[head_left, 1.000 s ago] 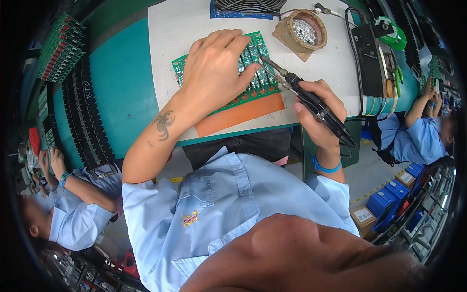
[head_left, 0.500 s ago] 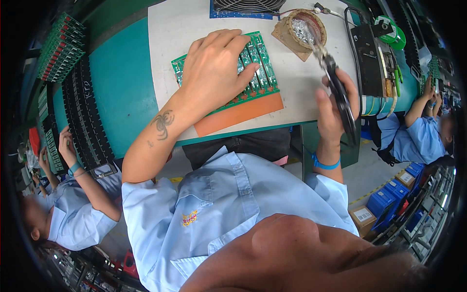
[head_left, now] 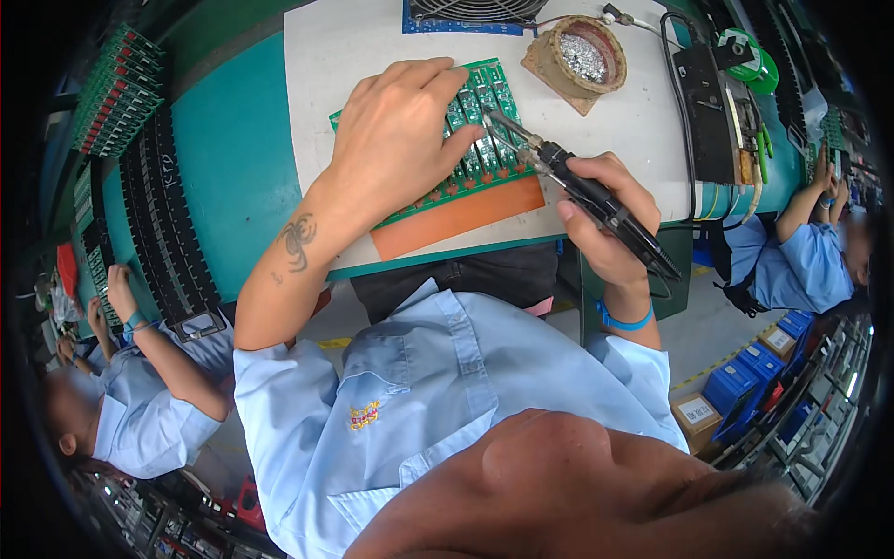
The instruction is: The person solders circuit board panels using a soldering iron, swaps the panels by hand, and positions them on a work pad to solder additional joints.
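While the person leans over the bench, the scene reads like this, near to far:

Shirt: light blue work shirt (head_left: pixel 438 391) fills the lower middle of the frame, with a small emblem on the chest.

Right hand: the right hand (head_left: pixel 605 219), centre right, is closed around a black soldering iron (head_left: pixel 596 200), fingers wrapped about its grip; a blue band sits at the wrist.

Iron tip: it points up and left and meets the green circuit board panel (head_left: pixel 484 140) near the panel's right side.

Left hand: the left hand (head_left: pixel 396 140) lies flat on the panel, fingers spread, pressing it down and covering its left half.

Panel: centre top of the frame, resting on an orange carrier (head_left: pixel 466 219) whose lower strip shows bare.

Progress: soldering looks to be under way, I'd judge; which joints are finished is too small to tell, and the part under the palm is hidden.

Bench: white mat (head_left: pixel 326 84) on a teal top (head_left: pixel 233 158); a round pot of silvery solder waste (head_left: pixel 582 56) at upper right, a dark iron station (head_left: pixel 703 112) beside it.

Room: racks of boards (head_left: pixel 121 93) at upper left; co-workers in the same blue shirts at lower left (head_left: pixel 149 410) and far right (head_left: pixel 801 261); blue bins (head_left: pixel 754 373) on the floor at lower right.
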`<state>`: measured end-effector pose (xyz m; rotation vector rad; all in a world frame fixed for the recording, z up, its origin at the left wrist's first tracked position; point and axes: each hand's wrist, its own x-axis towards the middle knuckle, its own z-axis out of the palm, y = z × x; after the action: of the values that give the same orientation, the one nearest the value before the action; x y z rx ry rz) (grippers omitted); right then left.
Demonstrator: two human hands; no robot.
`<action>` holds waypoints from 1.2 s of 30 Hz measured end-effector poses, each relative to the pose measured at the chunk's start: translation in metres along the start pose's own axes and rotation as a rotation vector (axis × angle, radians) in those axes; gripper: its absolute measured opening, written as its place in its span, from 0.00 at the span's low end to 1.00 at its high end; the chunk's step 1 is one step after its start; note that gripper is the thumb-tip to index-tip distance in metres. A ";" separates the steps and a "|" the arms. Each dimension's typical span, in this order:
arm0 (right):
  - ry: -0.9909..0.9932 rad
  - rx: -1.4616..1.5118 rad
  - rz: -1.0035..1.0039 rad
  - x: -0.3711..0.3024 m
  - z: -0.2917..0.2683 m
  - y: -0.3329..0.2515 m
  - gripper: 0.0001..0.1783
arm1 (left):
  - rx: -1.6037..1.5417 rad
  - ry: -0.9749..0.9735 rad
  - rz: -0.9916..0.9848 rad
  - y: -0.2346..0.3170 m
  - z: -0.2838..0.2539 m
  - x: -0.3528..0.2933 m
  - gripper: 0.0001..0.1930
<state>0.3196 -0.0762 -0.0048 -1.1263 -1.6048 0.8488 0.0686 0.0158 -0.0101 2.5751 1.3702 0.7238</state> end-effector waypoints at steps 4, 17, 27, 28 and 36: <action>-0.010 -0.017 0.017 0.003 0.002 0.000 0.24 | 0.008 -0.024 -0.013 0.000 -0.002 0.000 0.24; -0.075 -0.071 -0.103 0.014 0.001 -0.003 0.24 | -0.017 -0.091 -0.049 0.002 -0.012 -0.001 0.23; 0.245 -0.031 -0.164 -0.004 -0.011 0.011 0.27 | -0.058 -0.223 -0.052 0.017 -0.017 0.010 0.26; 0.321 0.007 -0.103 -0.003 -0.011 0.017 0.27 | -0.060 -0.229 -0.056 0.017 -0.015 0.010 0.26; 0.492 0.020 -0.151 0.000 -0.003 0.055 0.32 | -0.054 -0.272 -0.111 0.018 -0.010 0.013 0.26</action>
<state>0.3373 -0.0580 -0.0539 -1.0822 -1.2474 0.4408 0.0831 0.0152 0.0091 2.4243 1.3717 0.3707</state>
